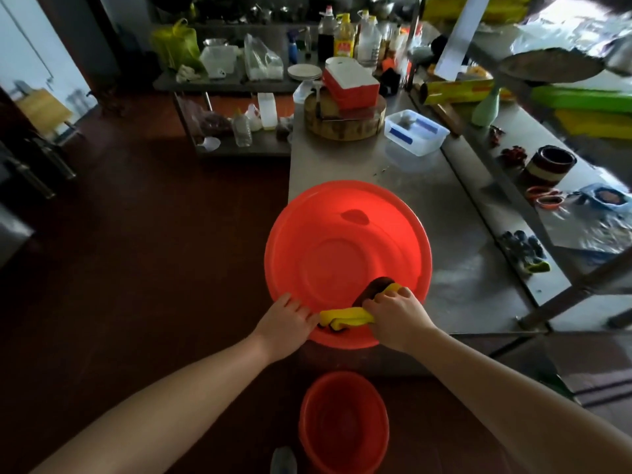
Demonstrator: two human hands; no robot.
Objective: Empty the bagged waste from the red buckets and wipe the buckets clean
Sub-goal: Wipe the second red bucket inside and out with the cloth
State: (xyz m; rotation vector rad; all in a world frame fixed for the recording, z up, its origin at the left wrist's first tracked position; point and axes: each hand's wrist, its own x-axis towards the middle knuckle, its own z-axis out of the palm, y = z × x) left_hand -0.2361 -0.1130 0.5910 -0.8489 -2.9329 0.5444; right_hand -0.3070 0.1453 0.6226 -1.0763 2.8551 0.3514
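1. A round red lid [342, 241] lies flat on the near-left corner of the steel table [461, 268], overhanging its edge
2. The right hand [396, 316] clenches a yellow cloth [342, 317], whose long axis runs left-right along the lid's near rim
3. The left hand [287, 316] rests flat-fingered on that rim
4. A red bucket [343, 422] stands on the floor below, mouth up
5. The red label on the oil bottle [343, 42] is unreadable

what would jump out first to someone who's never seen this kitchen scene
The big red lid dominates the centre, lying on the near corner of the steel table. At its near edge the right hand grips a yellow cloth against it, while the left hand rests on the rim. Just below, an open red bucket stands on the dark floor.
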